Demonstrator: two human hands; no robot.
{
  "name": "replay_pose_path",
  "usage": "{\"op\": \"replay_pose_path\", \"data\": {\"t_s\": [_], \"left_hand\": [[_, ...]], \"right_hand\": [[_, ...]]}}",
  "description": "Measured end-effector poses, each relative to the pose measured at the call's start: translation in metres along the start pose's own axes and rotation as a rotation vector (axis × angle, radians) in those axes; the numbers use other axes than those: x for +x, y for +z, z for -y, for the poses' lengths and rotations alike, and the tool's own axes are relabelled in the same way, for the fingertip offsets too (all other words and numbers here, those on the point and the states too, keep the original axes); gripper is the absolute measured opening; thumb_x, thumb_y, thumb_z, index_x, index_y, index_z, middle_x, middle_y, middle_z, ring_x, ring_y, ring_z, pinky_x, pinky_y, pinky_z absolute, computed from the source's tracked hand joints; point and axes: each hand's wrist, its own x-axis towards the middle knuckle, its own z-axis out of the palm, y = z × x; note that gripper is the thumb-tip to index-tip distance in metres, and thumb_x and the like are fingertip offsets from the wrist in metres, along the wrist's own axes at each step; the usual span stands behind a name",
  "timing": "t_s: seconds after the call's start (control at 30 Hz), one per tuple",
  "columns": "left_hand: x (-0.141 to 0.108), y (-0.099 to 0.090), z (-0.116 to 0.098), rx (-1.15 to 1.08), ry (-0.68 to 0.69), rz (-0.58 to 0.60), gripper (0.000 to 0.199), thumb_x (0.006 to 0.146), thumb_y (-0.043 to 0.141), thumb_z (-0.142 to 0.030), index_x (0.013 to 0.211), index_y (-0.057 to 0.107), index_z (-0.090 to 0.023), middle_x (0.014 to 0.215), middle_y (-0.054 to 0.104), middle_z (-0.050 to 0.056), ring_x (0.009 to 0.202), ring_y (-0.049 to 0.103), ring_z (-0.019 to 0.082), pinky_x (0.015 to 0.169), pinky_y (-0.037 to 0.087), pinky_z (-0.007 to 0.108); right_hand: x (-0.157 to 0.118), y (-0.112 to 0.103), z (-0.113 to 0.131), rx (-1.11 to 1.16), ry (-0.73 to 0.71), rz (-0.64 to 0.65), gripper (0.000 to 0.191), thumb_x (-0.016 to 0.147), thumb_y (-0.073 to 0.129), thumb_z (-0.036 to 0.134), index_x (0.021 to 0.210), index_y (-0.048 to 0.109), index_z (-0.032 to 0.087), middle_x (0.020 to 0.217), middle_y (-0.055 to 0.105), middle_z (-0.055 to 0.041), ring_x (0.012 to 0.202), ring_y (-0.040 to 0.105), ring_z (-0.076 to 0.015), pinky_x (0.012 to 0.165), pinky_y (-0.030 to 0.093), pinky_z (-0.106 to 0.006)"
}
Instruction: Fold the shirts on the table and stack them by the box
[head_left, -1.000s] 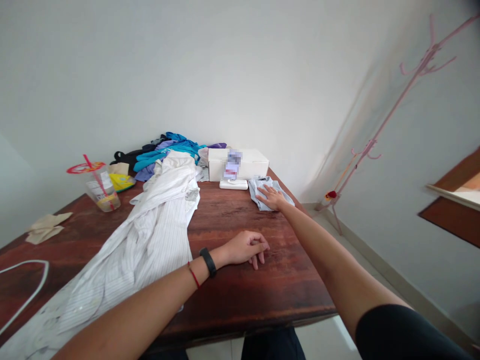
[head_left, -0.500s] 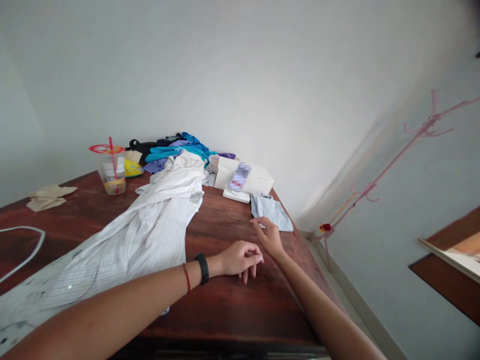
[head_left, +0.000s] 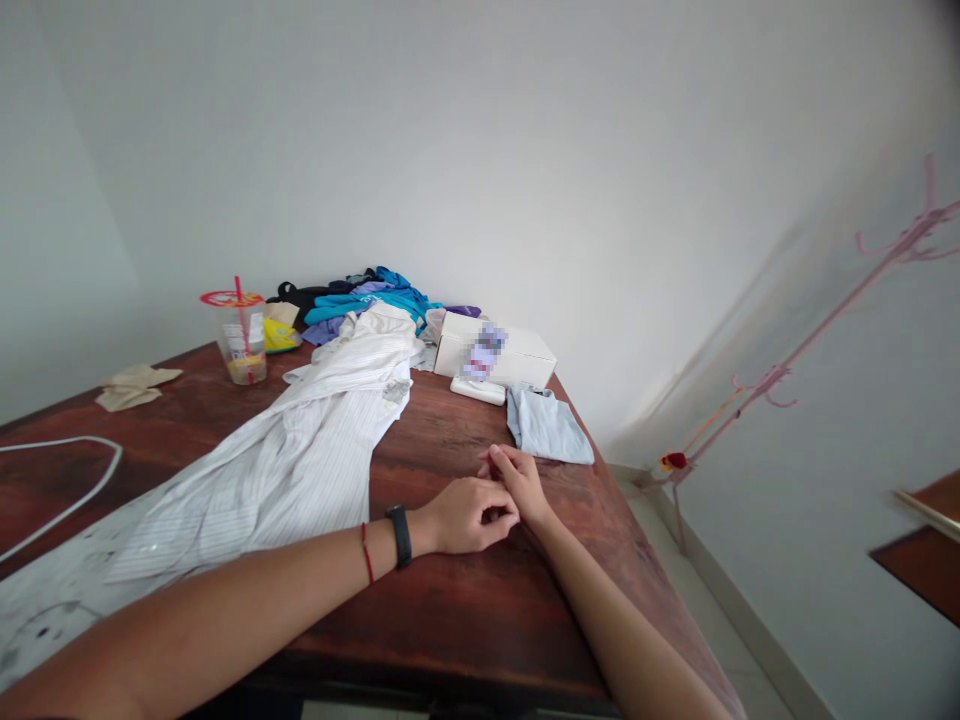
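Note:
My left hand, with a black band and a red string at its wrist, is loosely closed above the table. Its curled fingers meet the base of my right hand. The right hand's fingers are bent inward, partly hidden behind its thumb and the left hand. I see nothing held in either hand. Beyond the right hand lies a folded light grey cloth, apart from it. To the left, a white striped shirt is spread lengthwise along the dark wooden table.
A white box and a small white case stand at the back. Beside them is a pile of blue and dark clothes. A plastic cup with straw, brown napkins and a white cable are left. A pink rack leans right.
My right hand has moved left and back toward my left hand, and the two now touch. The left hand's fingers have curled in more. The view has shifted slightly.

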Motion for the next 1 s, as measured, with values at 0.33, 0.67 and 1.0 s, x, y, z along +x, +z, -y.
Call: {"op": "replay_pose_path", "data": {"t_s": [0.33, 0.67, 1.0], "left_hand": [[-0.003, 0.012, 0.0, 0.331, 0.036, -0.035, 0.021, 0.093, 0.057, -0.026, 0.096, 0.077, -0.018, 0.11, 0.069, 0.013, 0.101, 0.065, 0.027, 0.091, 0.052, 0.037], [0.0, 0.013, -0.008, 0.425, -0.044, -0.085, 0.021, 0.092, 0.055, -0.018, 0.103, 0.073, -0.016, 0.124, 0.063, 0.013, 0.111, 0.064, 0.026, 0.101, 0.051, 0.038], [0.003, 0.012, -0.009, 0.438, -0.12, -0.063, 0.02, 0.094, 0.055, -0.019, 0.1, 0.074, -0.018, 0.123, 0.064, 0.013, 0.113, 0.063, 0.027, 0.102, 0.051, 0.041]], "right_hand": [[-0.007, -0.014, 0.009, -0.287, -0.273, -0.001, 0.048, 0.099, 0.048, 0.056, 0.066, 0.052, 0.022, 0.064, 0.055, -0.0004, 0.061, 0.051, -0.0157, 0.059, 0.04, -0.028], [-0.003, -0.014, 0.006, -0.236, -0.292, -0.007, 0.046, 0.1, 0.047, 0.053, 0.069, 0.059, 0.021, 0.07, 0.063, -0.0025, 0.067, 0.058, -0.0173, 0.064, 0.042, -0.029], [0.002, -0.017, -0.001, -0.28, -0.282, 0.041, 0.047, 0.099, 0.046, 0.051, 0.069, 0.063, 0.019, 0.07, 0.066, -0.003, 0.067, 0.058, -0.0178, 0.064, 0.041, -0.028]]}}
